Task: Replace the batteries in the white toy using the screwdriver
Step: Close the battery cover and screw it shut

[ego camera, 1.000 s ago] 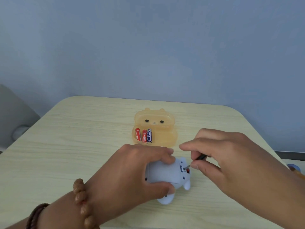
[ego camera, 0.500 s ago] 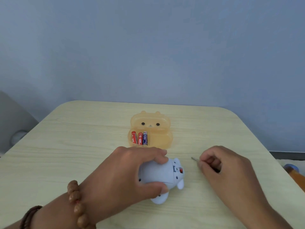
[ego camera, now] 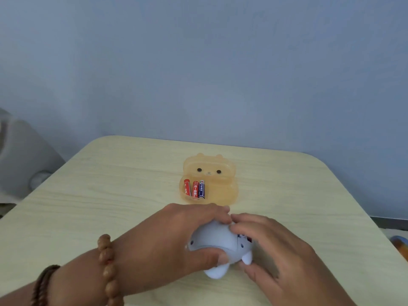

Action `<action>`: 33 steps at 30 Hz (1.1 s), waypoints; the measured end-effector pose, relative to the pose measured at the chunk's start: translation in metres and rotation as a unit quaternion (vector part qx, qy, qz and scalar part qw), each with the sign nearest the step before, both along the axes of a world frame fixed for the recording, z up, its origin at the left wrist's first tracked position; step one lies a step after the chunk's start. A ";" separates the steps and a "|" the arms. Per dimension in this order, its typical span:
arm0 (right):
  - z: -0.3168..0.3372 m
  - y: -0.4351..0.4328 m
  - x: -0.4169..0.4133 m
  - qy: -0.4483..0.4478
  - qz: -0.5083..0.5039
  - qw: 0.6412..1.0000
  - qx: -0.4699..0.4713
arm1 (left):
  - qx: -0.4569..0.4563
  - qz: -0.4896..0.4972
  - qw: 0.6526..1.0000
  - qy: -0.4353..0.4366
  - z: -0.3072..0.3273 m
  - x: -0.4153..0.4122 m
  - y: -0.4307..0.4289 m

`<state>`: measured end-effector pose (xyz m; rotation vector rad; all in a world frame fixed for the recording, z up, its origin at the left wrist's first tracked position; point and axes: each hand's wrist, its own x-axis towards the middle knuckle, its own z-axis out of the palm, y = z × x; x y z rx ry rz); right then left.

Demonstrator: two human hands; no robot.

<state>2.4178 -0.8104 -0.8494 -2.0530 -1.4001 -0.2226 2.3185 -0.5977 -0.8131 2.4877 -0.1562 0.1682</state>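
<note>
The white toy (ego camera: pixel 215 240) lies on the wooden table (ego camera: pixel 110 195), underside up, with a small opening showing red near its right end. My left hand (ego camera: pixel 167 244) grips the toy's body from the left, fingers over its top and thumb along its front. My right hand (ego camera: pixel 271 248) rests on the toy's right end, fingers on its top and thumb under a foot. The screwdriver is not visible. Three batteries (ego camera: pixel 194 188), two red and one blue, lie in the orange bear-shaped box (ego camera: pixel 220 191) just beyond the hands.
The orange box stands open with its lid up, close behind the toy. A grey rounded object (ego camera: pixel 24 164) sits off the table's left edge. A blue and orange thing (ego camera: pixel 400 245) shows past the right edge.
My right hand took the screwdriver tip away from the toy, moved it down to the table on the right, and has now come back onto the toy's right end without the screwdriver showing.
</note>
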 end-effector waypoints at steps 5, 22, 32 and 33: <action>0.021 0.001 -0.009 0.276 -0.032 0.959 0.053 | -0.092 0.001 0.995 0.034 0.004 -0.010 0.009; 0.076 0.075 0.045 0.190 -0.008 0.979 -0.068 | -0.126 0.064 0.989 -0.039 0.024 0.025 0.078; 0.059 0.214 0.150 0.168 -0.017 0.983 -0.074 | -0.099 0.154 0.983 -0.006 0.023 0.114 0.200; 0.054 0.220 0.154 0.165 -0.021 0.983 -0.082 | -0.099 0.157 0.983 -0.002 0.017 0.118 0.206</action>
